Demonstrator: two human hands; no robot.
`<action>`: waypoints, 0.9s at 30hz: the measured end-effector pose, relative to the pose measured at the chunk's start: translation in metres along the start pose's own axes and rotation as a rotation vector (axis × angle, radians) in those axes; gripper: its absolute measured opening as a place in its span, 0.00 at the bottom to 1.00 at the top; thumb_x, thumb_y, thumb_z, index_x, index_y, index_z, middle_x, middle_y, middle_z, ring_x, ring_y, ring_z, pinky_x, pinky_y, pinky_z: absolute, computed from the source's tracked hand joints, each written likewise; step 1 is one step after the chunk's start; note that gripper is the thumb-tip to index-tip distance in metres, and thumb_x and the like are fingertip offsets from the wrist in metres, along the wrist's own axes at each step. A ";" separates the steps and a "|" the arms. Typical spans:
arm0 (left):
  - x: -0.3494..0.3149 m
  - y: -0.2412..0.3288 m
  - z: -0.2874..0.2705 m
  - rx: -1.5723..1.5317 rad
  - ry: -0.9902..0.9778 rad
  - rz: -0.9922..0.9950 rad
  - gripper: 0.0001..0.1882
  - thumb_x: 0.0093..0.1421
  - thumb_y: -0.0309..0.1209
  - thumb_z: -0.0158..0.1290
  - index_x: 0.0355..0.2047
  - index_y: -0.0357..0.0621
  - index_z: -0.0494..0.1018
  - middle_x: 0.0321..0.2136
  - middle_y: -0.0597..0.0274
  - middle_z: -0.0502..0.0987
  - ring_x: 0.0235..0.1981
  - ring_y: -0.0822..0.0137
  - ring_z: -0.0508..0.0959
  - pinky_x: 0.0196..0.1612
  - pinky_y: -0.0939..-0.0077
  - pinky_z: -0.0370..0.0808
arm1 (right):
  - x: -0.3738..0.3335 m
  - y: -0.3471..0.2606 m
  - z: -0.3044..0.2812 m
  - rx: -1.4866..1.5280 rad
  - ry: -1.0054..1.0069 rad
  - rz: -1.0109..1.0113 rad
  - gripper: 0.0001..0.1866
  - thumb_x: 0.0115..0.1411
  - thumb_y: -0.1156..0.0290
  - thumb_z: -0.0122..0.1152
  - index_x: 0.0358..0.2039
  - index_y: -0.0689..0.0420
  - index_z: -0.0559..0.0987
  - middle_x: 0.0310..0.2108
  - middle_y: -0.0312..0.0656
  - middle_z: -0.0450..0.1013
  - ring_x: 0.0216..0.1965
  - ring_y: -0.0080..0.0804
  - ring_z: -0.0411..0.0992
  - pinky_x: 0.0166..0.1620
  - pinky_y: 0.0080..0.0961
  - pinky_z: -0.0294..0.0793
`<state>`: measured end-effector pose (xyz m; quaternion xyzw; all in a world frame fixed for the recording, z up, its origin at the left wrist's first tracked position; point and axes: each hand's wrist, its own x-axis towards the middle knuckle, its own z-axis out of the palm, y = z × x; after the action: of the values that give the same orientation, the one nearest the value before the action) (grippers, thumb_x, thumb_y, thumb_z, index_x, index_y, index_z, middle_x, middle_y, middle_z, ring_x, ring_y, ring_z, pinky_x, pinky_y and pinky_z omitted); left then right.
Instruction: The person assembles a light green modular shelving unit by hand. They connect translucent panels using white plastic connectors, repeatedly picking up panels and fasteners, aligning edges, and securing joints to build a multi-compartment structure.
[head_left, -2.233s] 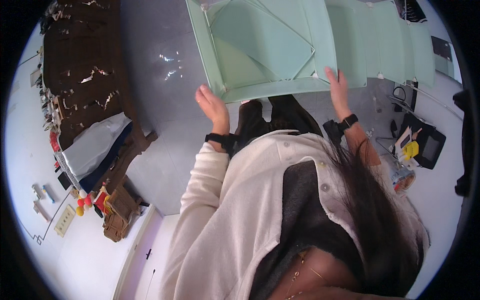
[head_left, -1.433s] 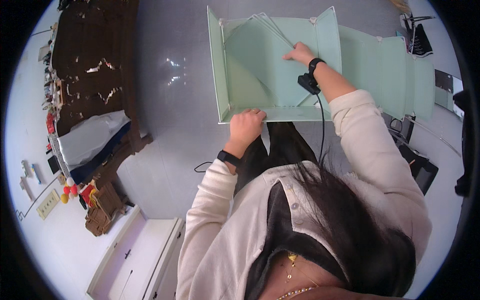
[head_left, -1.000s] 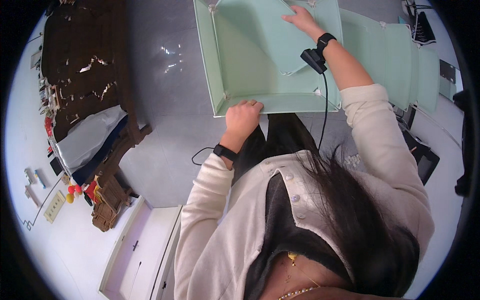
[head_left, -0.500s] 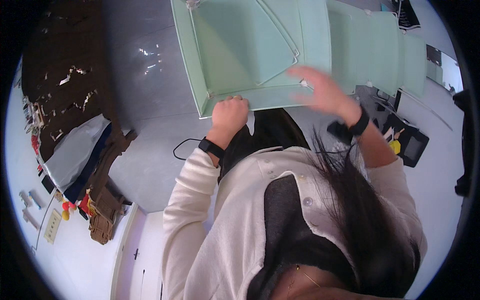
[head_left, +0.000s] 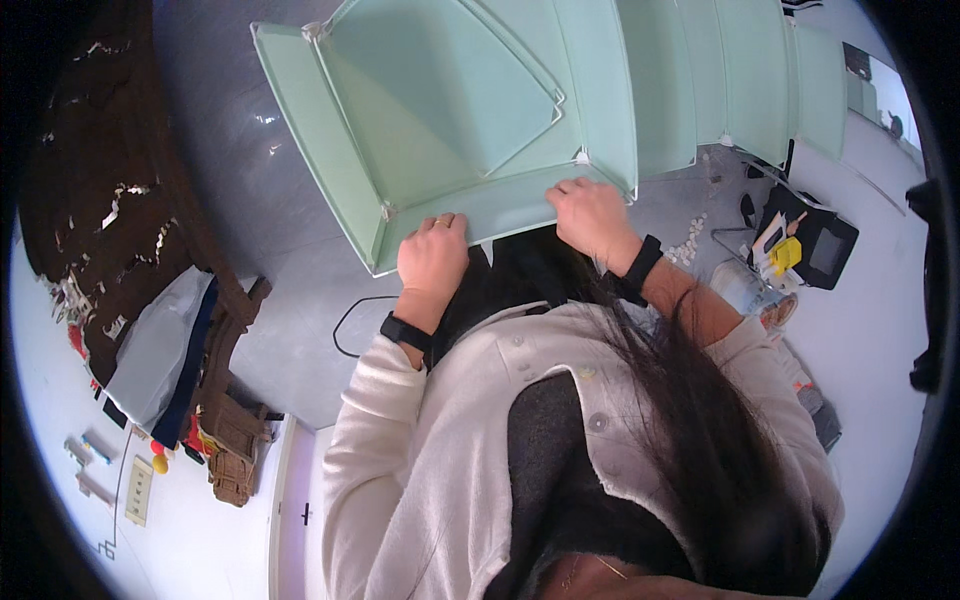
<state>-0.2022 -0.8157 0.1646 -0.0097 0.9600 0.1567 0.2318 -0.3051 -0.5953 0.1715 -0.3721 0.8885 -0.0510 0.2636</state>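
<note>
A pale green storage box of thin panels (head_left: 425, 110), with wire-like edges and white corner connectors, lies open side up before me. My left hand (head_left: 432, 258) is closed over its near rim, close to the left corner. Farther right on the same rim, my right hand (head_left: 597, 218) grips with curled fingers, just below a white corner connector (head_left: 582, 157). Both thumbs are largely hidden. A loose-looking, angled panel (head_left: 450, 75) stands inside the box, its wire corner pointing right.
More pale green panel sections (head_left: 745, 80) extend to the right. Small white pieces (head_left: 688, 240) are scattered on the grey floor, by a black bag or case (head_left: 830, 250) with a yellow item (head_left: 785, 255). Dark wooden furniture (head_left: 110, 150) stands left, beside a black cable loop (head_left: 340, 330).
My right hand, blurred in the air earlier, has come down onto the near rim. The box has shifted left and tilted slightly. My left hand keeps its grip.
</note>
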 end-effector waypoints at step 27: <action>-0.060 -0.036 -0.018 -0.821 0.970 -0.547 0.16 0.63 0.35 0.46 0.47 0.38 0.67 0.45 0.50 0.70 0.49 0.56 0.69 0.55 0.64 0.63 | -0.015 0.026 -0.018 0.081 0.035 -0.128 0.16 0.43 0.71 0.62 0.36 0.55 0.75 0.38 0.40 0.73 0.40 0.40 0.72 0.46 0.37 0.69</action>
<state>-0.1536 -0.8590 0.1960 -0.4073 0.7812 0.4215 -0.2150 -0.3217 -0.5687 0.1856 -0.4162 0.8646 -0.1103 0.2590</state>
